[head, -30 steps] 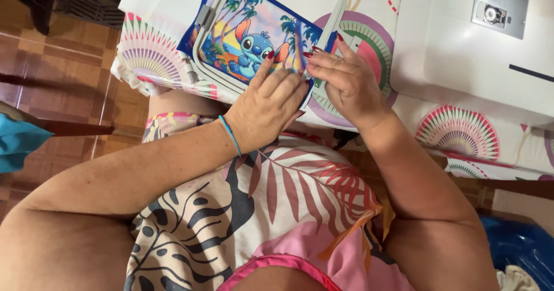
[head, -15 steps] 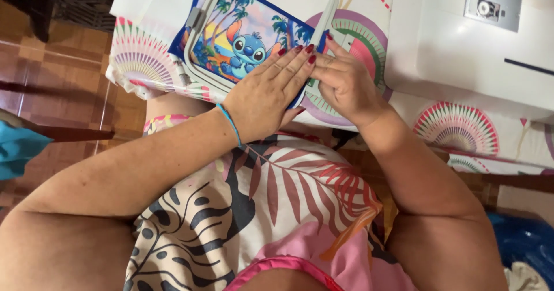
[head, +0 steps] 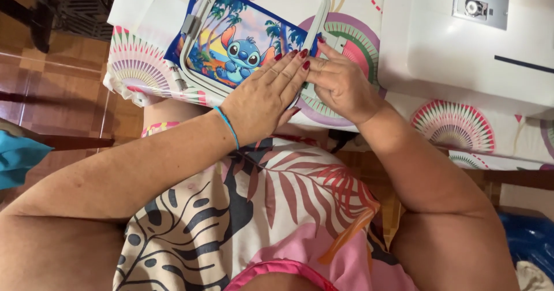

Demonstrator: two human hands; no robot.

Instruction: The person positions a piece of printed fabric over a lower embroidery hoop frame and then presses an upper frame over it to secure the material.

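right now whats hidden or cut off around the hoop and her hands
Head view only:
- Near right corner of the white hoop: covered by the left hand and right hand.
- Printed fabric: near right part under the left hand.
- Sewing machine: cut off by the top and right edges.
- Right hand's fingertips: behind the left hand.

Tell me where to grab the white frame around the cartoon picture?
Probably the frame's long left side, coming from the left. That rounded bar lies bare and flat on the patterned tablecloth, while the left hand and right hand press over the near right corner.
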